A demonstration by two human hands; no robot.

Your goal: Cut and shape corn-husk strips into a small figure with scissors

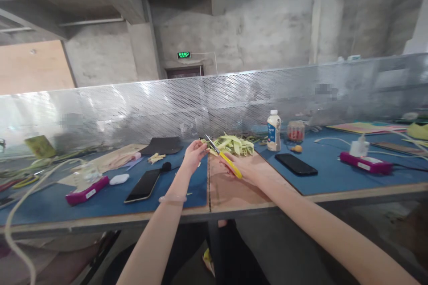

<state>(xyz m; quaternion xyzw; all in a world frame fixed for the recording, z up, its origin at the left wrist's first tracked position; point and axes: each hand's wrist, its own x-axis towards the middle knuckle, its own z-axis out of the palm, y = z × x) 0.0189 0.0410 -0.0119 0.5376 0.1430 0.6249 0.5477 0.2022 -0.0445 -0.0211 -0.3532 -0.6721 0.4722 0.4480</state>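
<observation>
My right hand is closed around scissors with yellow handles. Their metal blades point up and left, toward my other hand, and look slightly apart. My left hand pinches a small pale green strip close to the blade tips; most of the strip is hidden by fingers and blades. Just beyond both hands lies a loose pile of pale green, leaf-like strips on the bare brown tabletop.
Left, on blue mats, are a phone, a white case, a purple power strip and a black sheet. Right are a bottle, another phone, a jar and another purple power strip. A perforated metal screen stands behind.
</observation>
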